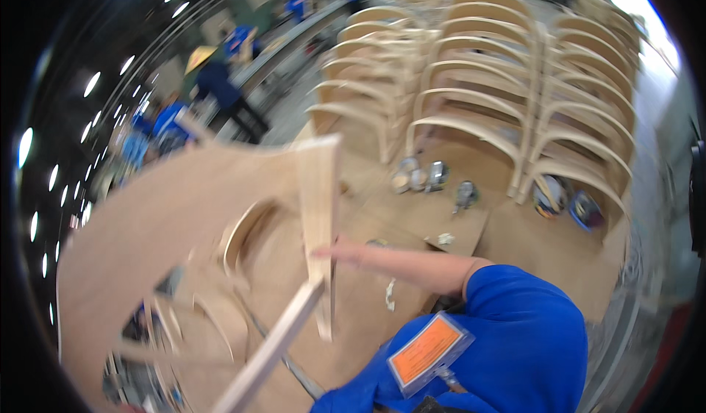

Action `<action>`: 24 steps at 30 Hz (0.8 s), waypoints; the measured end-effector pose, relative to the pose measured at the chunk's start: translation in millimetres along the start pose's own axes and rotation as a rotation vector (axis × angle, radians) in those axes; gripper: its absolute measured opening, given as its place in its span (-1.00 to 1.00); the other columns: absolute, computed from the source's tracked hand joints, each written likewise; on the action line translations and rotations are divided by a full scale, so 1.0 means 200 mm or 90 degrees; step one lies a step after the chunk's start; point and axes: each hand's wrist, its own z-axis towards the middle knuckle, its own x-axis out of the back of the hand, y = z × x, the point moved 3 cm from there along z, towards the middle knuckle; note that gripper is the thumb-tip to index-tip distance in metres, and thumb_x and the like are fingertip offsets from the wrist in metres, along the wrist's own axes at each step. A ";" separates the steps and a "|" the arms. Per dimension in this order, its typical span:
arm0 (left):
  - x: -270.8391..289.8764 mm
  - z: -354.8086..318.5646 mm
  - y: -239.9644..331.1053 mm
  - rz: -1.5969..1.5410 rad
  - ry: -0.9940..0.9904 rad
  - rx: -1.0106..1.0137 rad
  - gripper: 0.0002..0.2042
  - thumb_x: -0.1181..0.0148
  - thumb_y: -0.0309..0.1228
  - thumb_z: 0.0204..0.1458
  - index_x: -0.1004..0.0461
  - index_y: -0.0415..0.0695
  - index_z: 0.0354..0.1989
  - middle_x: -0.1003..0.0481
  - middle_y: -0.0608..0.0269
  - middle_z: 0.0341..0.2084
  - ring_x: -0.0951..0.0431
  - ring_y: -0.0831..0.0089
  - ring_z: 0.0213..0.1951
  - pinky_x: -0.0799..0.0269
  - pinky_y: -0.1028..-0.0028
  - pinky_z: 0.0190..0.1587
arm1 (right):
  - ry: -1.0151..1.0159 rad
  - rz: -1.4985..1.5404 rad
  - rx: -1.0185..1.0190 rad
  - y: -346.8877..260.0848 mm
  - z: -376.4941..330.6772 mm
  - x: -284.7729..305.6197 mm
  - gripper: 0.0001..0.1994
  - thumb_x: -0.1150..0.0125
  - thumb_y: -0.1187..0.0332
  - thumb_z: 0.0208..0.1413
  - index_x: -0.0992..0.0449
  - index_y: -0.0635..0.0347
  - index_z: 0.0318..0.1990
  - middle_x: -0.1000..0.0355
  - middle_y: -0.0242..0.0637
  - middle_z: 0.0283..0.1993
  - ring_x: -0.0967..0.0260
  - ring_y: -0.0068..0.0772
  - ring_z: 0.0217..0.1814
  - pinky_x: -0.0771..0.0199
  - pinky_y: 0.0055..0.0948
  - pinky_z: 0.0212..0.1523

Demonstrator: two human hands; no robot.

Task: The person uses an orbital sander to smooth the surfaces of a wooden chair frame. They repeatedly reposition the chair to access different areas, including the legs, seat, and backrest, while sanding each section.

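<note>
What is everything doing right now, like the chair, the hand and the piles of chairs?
Wooden chair: unpainted, tipped over, lifted up.
Right hand: on the chair leg, grip unclear.
Left hand: not in view.
Chair stacks: piled high, standing still.
Cans: on the floor, upright.

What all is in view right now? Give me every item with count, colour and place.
Wooden chair frame: one, pale wood, tilted in the foreground at left.
Stacked bent-wood chair frames: several stacks, pale wood, upper right.
Cardboard sheets: several, brown, on the floor below the stacks.
Small tools or tins: a few, metallic, too blurred to tell, on the cardboard.
Other workers: several, blue clothing, one in a conical hat, upper left.
Badge: one, orange, on the person's blue shirt.
Right hand: against the chair frame's leg; grip unclear.
Left hand: not in view.
</note>
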 end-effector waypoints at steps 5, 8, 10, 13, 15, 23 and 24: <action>0.14 -0.38 -0.29 -0.122 0.078 -0.090 -0.27 -0.19 0.07 -0.12 -0.19 -0.17 0.14 -0.35 0.12 -0.09 -0.33 0.24 -0.01 -0.25 0.24 0.05 | -0.118 0.000 0.226 -0.24 0.18 -0.09 -0.66 -0.29 0.54 -0.12 -0.44 0.32 -0.11 -0.47 -0.26 -0.20 -0.45 -0.45 -0.21 -0.47 -0.45 -0.16; -0.06 -0.59 -0.48 -0.303 0.063 -0.120 -0.24 -0.18 0.14 -0.14 -0.19 -0.14 0.14 -0.36 0.14 -0.10 -0.33 0.26 -0.01 -0.25 0.24 0.04 | -0.135 -0.101 0.264 -0.25 0.31 -0.13 -0.65 -0.31 0.54 -0.14 -0.45 0.33 -0.12 -0.48 -0.25 -0.19 -0.44 -0.44 -0.20 -0.44 -0.47 -0.16; -0.27 -0.71 -0.59 -0.431 0.126 -0.067 -0.19 -0.14 0.24 -0.16 -0.19 -0.13 0.14 -0.36 0.15 -0.12 -0.33 0.27 -0.04 -0.24 0.26 0.03 | -0.068 -0.195 0.289 -0.23 0.38 -0.13 -0.65 -0.32 0.53 -0.15 -0.46 0.33 -0.13 -0.49 -0.25 -0.20 -0.44 -0.42 -0.20 -0.43 -0.47 -0.17; -0.42 -0.79 -0.66 -0.461 0.218 -0.056 -0.10 -0.07 0.38 -0.21 -0.16 -0.12 0.16 -0.37 0.14 -0.13 -0.33 0.27 -0.10 -0.24 0.31 -0.01 | -0.017 -0.205 0.288 -0.20 0.47 -0.09 -0.63 -0.32 0.50 -0.16 -0.44 0.32 -0.11 -0.47 -0.24 -0.17 -0.43 -0.40 -0.18 -0.43 -0.45 -0.17; -0.41 -0.78 -0.67 -0.444 0.172 -0.060 -0.11 -0.01 0.37 -0.15 -0.12 -0.12 0.19 -0.36 0.11 -0.09 -0.33 0.24 -0.06 -0.24 0.30 0.02 | -0.063 -0.235 0.281 -0.19 0.50 -0.08 -0.62 -0.32 0.49 -0.16 -0.43 0.33 -0.11 -0.46 -0.23 -0.16 -0.43 -0.38 -0.16 -0.43 -0.43 -0.16; -0.31 -0.67 -0.28 -0.069 0.464 -0.101 -0.40 0.09 0.07 0.13 -0.18 -0.21 0.14 -0.32 -0.03 0.04 -0.29 0.12 0.12 -0.16 0.24 0.18 | -0.127 -0.387 0.304 -0.22 0.57 -0.04 -0.54 -0.36 0.37 -0.13 -0.37 0.34 -0.05 -0.42 -0.17 -0.12 -0.39 -0.32 -0.06 -0.40 -0.38 -0.08; -0.26 -0.64 -0.20 -0.049 0.419 -0.142 -0.45 0.06 0.02 0.13 -0.24 -0.22 0.08 -0.33 -0.03 0.02 -0.31 0.13 0.11 -0.16 0.25 0.18 | -0.109 -0.530 0.289 -0.19 0.57 0.01 -0.45 -0.39 0.32 -0.16 -0.33 0.31 0.00 -0.38 -0.12 -0.05 -0.35 -0.26 0.01 -0.38 -0.34 -0.02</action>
